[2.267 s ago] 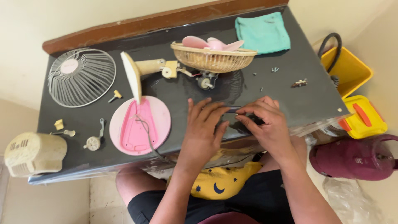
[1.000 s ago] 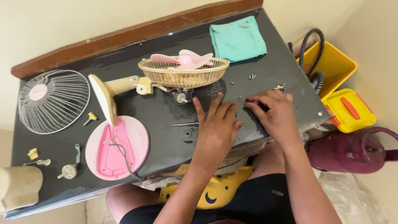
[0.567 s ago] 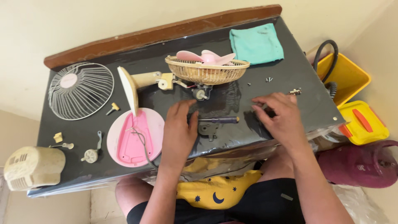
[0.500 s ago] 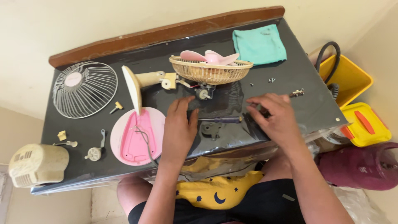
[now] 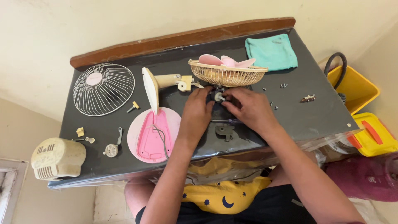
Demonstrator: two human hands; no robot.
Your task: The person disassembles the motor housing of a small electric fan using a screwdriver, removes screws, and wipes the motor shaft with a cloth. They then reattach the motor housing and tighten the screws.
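Left hand (image 5: 197, 111): fingers curled on the small metal part (image 5: 218, 97), gripping its left side.
Right hand (image 5: 248, 108): fingertips pinching the same part.
Part: on the desk (image 5: 306, 120), just before the wicker basket (image 5: 227, 74).

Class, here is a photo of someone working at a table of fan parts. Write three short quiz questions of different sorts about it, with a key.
1. True or false: the wire fan guard lies to the right of the wicker basket.
2. What do the left hand and right hand both touch? A the small motor part B the teal cloth C the cream motor cover
3. Fill in: the pink fan blades lie in the ____.

Key: 1 false; 2 A; 3 basket.
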